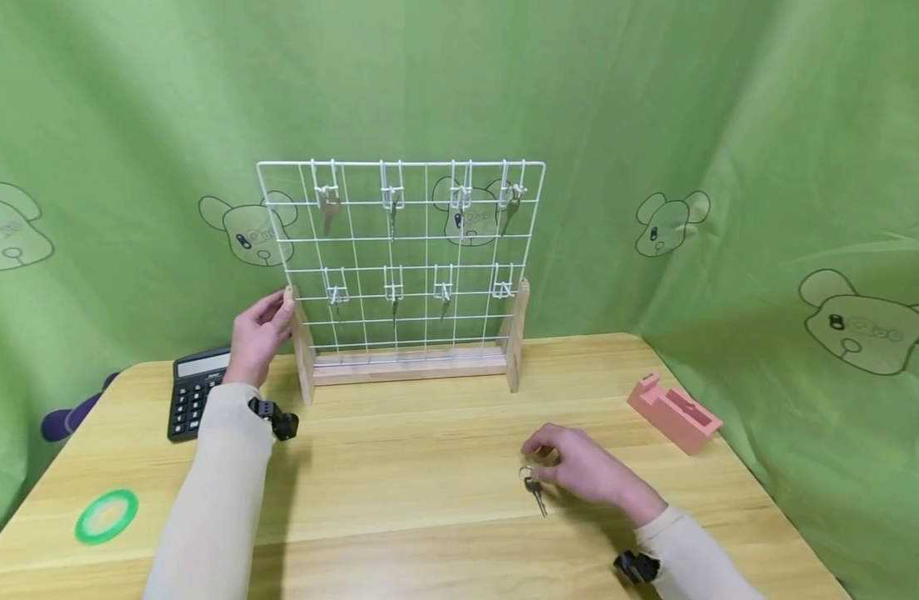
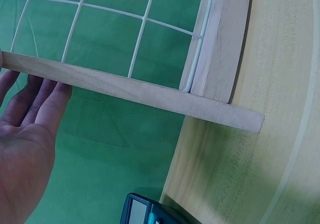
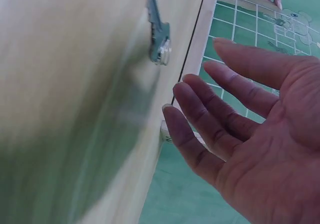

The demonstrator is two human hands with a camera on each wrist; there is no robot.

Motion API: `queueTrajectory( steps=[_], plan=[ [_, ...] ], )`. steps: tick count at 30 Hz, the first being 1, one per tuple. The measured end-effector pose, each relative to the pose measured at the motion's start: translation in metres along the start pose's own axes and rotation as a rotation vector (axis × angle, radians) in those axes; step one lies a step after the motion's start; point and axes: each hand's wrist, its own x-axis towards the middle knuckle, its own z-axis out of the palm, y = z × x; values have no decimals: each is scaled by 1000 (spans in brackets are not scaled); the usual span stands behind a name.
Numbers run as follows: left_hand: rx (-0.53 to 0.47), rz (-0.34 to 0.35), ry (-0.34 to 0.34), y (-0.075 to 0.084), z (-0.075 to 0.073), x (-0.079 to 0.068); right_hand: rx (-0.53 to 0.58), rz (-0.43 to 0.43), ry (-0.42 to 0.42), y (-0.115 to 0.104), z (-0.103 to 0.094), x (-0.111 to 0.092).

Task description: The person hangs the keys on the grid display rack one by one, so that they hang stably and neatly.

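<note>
A white wire grid rack [image 1: 426, 268] with wooden side posts stands at the back of the table. My left hand [image 1: 256, 337] grips its left wooden post [image 2: 125, 89], fingers behind and thumb in front. Hooks in two rows carry hanging keys, among them a brownish key [image 1: 329, 213] at upper left; no key shows on the lower right hook [image 1: 502, 288]. A single key [image 1: 536, 492] with a small ring [image 3: 164, 52] lies on the table. Right beside it hovers my right hand [image 1: 579, 467], fingers loosely bent and apart, with nothing between them in the right wrist view.
A black calculator [image 1: 187, 405] lies behind the left forearm, and a green tape roll [image 1: 87, 527] sits at the table's left. Toward the right edge is a pink holder [image 1: 672, 419]. Something purple [image 1: 77, 417] shows beyond the left edge. Green curtains [image 1: 579, 83] surround the table.
</note>
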Motion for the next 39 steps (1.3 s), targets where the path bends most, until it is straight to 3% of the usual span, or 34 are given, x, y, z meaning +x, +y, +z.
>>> queueTrajectory(
  steps=[14,26,39],
  plan=[
    [-10,2,8,1,-1,0,-91,78,0,3,15,6],
    [-35,-1,13,-2,1,1,-121,18,-11,7,17,6],
    [-34,1,12,-3,0,1,15,21,-43,12,18,8]
  ],
)
